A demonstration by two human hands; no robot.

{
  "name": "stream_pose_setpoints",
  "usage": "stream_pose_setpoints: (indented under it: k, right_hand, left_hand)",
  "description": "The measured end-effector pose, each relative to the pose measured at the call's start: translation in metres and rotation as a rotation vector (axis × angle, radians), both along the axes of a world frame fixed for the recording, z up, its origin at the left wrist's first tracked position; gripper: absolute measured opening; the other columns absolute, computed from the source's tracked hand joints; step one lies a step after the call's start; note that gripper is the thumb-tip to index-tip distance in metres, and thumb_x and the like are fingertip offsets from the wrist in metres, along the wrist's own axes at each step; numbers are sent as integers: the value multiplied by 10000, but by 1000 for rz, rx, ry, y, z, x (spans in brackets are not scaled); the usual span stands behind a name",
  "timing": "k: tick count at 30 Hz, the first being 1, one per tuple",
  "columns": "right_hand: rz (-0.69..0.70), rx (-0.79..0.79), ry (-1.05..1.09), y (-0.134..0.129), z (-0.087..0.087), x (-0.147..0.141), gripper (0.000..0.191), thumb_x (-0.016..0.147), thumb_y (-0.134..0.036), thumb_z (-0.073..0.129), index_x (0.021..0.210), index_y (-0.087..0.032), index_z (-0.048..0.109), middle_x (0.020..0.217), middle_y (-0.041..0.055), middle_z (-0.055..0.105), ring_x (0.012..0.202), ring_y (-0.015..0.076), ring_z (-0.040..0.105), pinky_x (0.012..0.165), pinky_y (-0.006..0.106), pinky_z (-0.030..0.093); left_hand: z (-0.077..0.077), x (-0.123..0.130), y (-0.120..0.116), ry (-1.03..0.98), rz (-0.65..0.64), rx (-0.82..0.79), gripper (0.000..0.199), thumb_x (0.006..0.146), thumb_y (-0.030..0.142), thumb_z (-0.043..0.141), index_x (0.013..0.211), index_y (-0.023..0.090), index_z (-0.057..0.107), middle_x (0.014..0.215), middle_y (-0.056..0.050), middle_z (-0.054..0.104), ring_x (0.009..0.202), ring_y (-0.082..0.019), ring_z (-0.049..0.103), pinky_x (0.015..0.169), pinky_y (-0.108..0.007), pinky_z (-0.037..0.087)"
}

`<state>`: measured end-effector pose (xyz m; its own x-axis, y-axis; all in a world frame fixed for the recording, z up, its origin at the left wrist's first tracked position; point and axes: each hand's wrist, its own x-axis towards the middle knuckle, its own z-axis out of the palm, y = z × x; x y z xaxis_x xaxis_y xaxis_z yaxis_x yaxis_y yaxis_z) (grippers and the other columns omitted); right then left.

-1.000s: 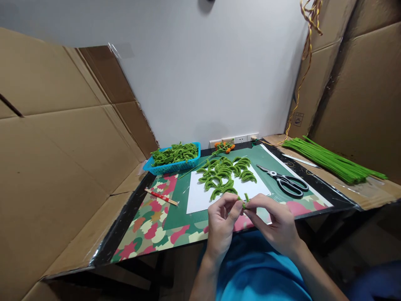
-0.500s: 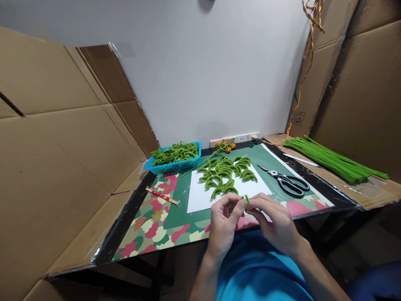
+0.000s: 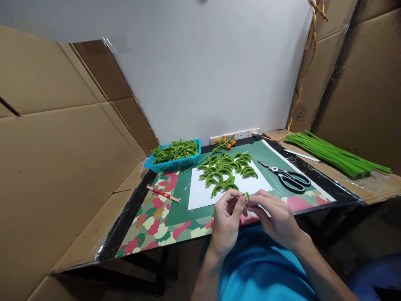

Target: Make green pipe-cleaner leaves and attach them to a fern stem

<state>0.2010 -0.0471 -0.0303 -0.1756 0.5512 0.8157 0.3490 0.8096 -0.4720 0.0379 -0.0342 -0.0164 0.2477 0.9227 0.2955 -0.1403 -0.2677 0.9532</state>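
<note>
Red-wrapped chopsticks (image 3: pixel 163 194): lay beyond and to the left of the left hand, slanting on the patterned mat (image 3: pixel 150 228).
Blue basket (image 3: pixel 173 165): stood farther out than the chopsticks, left of both hands, heaped with green fuzzy pieces (image 3: pixel 180 151).
White paper (image 3: pixel 198 197): lay just beyond the left hand, with curved green pieces (image 3: pixel 220 168) grouped on it in small fans, as they had been before.
Orange flowers (image 3: pixel 230 145): lay far beyond the hands, near the wall.
Small green tip (image 3: pixel 213 215): showed just left of the left hand, where none had been visible earlier; whether it belonged to the held piece, I could not tell.
Left hand (image 3: pixel 227 221): pinched the held green piece (image 3: pixel 247 195) between thumb and fingers.
Held green piece: sat between the 2 hands, mostly hidden; its upright end poked out less than in the first frame.
Right hand (image 3: pixel 277 217): pinched the same piece, its fingertips close against the left ones.
Scissors (image 3: pixel 275 169): lay beyond and right of the right hand.
Green stems (image 3: pixel 338 156): lay bundled farther right.
</note>
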Motion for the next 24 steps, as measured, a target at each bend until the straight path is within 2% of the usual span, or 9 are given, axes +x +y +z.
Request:
stream_pose_setpoints:
  k: [4, 9, 12, 15, 20, 24]
  right_hand:
    - [-30, 65, 9, 0, 0, 0, 267, 1027, -32, 562, 1152, -222, 702, 887, 59, 729, 792, 202, 645, 690, 312, 568]
    - [-31, 32, -54, 0, 3, 2, 285, 1031, -120, 637, 1270, -250, 722, 936, 75, 779, 819, 233, 674, 714, 365, 588]
    - [-39, 10, 58, -1, 3, 3, 310, 1029, -118, 639, 1293, -261, 717, 1027, 84, 777, 868, 226, 701, 740, 355, 600]
    - [-76, -95, 223, -2, 2, 4, 316, 1035, -153, 650, 1329, -259, 692, 1003, 68, 751, 850, 207, 705, 750, 334, 601]
    - [7, -209, 283, -5, 2, 6, 261, 1037, -212, 681, 1288, -267, 725, 1005, 65, 750, 880, 209, 728, 769, 322, 613]
    - [73, -203, 279, -4, 3, 7, 288, 1014, -214, 719, 1294, -278, 724, 1019, 60, 748, 856, 201, 713, 751, 323, 616]
  left_hand:
    - [1, 0, 1, -15, 11, -32, 271, 1022, 433, 712, 939, 181, 655, 745, 34, 581, 655, -103, 571, 641, -201, 472]
    - [4, 2, 2, -102, 62, -82, 323, 992, 486, 735, 945, 179, 648, 778, 21, 623, 617, -99, 581, 592, -195, 488]
    - [4, 2, 1, -156, 35, -127, 341, 990, 518, 725, 999, 200, 601, 826, 15, 663, 513, -80, 565, 484, -188, 451]
    - [5, 3, 1, -138, -8, -130, 353, 994, 528, 716, 992, 205, 572, 761, 28, 654, 452, -80, 555, 418, -177, 398]
    - [4, 4, -2, -39, 7, -88, 355, 993, 522, 724, 955, 182, 627, 604, 67, 549, 416, -61, 455, 408, -167, 336]
    - [0, 4, -1, -28, 25, -58, 317, 1003, 484, 726, 958, 179, 657, 678, 50, 569, 460, -49, 429, 434, -175, 312]
